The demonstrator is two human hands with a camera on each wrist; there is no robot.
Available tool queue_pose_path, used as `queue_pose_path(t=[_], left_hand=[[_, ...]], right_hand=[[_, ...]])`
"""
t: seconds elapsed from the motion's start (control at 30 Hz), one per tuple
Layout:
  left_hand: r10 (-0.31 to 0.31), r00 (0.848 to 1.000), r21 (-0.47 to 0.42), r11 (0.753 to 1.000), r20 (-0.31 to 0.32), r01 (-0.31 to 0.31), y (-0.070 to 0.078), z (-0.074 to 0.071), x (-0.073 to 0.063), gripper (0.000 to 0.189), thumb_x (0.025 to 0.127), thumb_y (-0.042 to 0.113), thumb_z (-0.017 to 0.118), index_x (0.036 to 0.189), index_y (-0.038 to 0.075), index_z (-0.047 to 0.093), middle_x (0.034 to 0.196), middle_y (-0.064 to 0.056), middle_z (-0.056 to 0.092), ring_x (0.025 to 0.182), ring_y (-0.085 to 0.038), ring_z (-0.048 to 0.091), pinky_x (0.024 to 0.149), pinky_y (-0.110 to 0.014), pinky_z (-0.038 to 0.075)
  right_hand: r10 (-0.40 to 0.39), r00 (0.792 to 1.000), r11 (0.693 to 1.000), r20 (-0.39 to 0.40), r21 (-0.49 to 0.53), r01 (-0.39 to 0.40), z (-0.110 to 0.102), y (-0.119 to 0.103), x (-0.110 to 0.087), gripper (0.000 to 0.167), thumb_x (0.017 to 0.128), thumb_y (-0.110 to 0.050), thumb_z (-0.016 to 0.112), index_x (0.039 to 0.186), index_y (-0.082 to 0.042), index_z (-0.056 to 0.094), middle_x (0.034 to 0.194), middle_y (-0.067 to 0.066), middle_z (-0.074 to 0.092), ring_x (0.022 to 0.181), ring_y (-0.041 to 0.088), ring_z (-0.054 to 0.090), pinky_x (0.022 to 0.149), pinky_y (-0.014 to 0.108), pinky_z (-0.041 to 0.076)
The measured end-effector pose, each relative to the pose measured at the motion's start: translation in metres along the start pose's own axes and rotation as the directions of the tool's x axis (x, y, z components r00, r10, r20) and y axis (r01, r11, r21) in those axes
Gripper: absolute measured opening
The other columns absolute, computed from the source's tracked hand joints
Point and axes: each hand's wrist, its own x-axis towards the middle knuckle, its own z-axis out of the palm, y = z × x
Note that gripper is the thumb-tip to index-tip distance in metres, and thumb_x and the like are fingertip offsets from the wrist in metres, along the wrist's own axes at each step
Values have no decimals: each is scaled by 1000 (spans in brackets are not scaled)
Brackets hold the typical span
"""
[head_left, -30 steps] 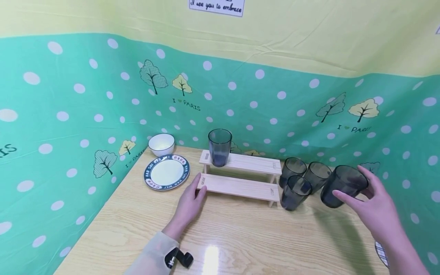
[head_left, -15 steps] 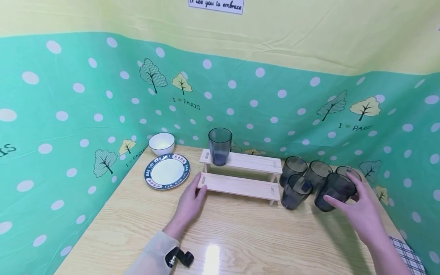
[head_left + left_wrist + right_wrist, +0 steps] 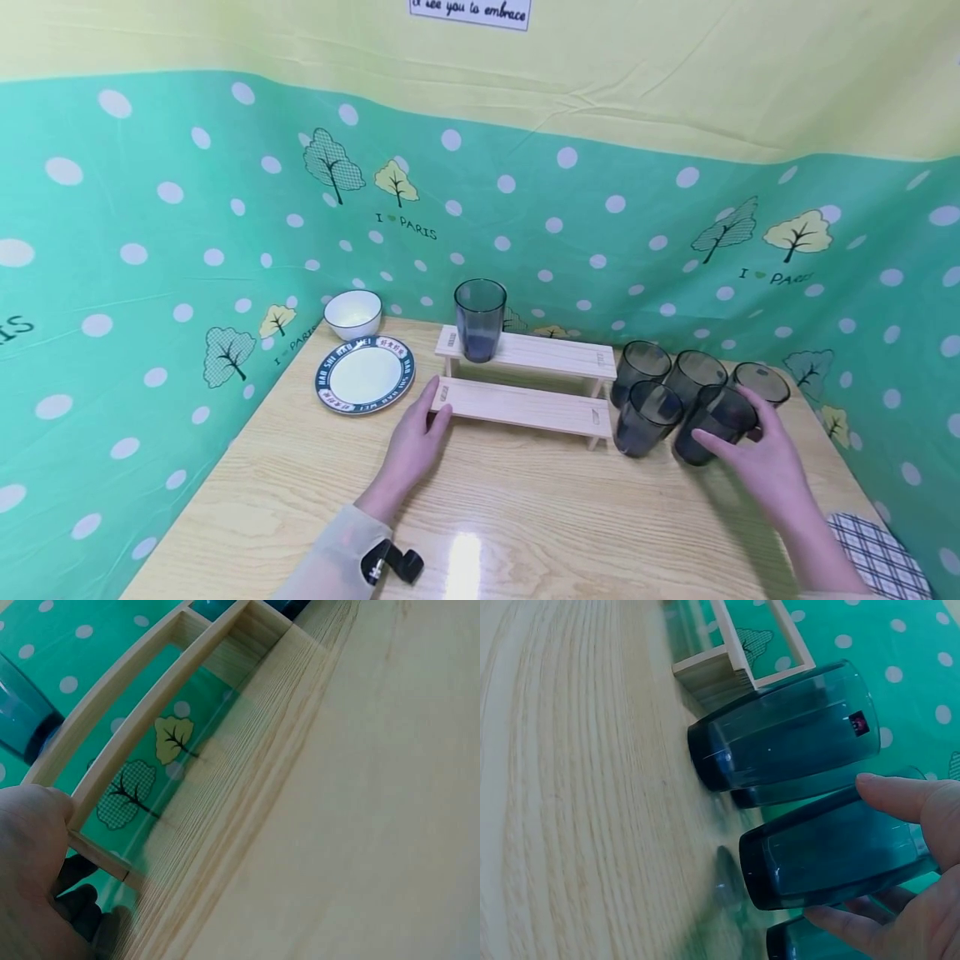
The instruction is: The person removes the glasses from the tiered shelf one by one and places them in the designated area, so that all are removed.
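Note:
My right hand (image 3: 768, 467) grips a dark, smoky drinking glass (image 3: 705, 433) between thumb and fingers. This glass (image 3: 832, 851) is low over the table or on it; I cannot tell whether its base touches. Several matching glasses stand close around it, among them a front one (image 3: 647, 419) and a right-hand one (image 3: 761, 383), partly hidden by my fingers. My left hand (image 3: 411, 437) holds the left end of the lower tier of a two-tier wooden rack (image 3: 525, 406), thumb at its front edge. One more glass (image 3: 480, 321) stands upright on the upper tier, at the left.
Left of the rack are a blue-rimmed plate (image 3: 365, 375) and, behind it, a white bowl (image 3: 353, 314). A round checked mat (image 3: 879, 554) lies at the table's right edge. Dotted green cloth (image 3: 525, 217) hangs behind and at both sides of the wooden table (image 3: 510, 500).
My right hand has carried the glass left and slightly down, in beside the other glasses, uncovering the right-hand glass and the checked mat. The left hand has stayed on the rack.

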Motion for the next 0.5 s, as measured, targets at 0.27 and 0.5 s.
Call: queue_pose_path(t=[0.27, 0.5], left_hand=[[-3, 1000, 3, 1000, 8, 3, 1, 0, 0, 67, 117, 31, 57, 174, 8, 31, 171, -23, 43, 157, -43, 41, 130, -60, 31], [-25, 999, -5, 1000, 19, 26, 1, -1, 0, 67, 117, 32, 56, 175, 11, 31, 172, -20, 41, 159, -41, 40, 132, -57, 30]], right_hand=[[2, 1000, 1000, 7, 12, -2, 6, 6, 5, 120, 95, -52, 87, 180, -23, 7, 180, 33, 5, 151, 71, 24, 108, 88, 35], [0, 1000, 1000, 7, 4, 0, 11, 9, 5, 119, 96, -52, 87, 180, -21, 7, 179, 34, 7, 149, 70, 28, 107, 84, 39]])
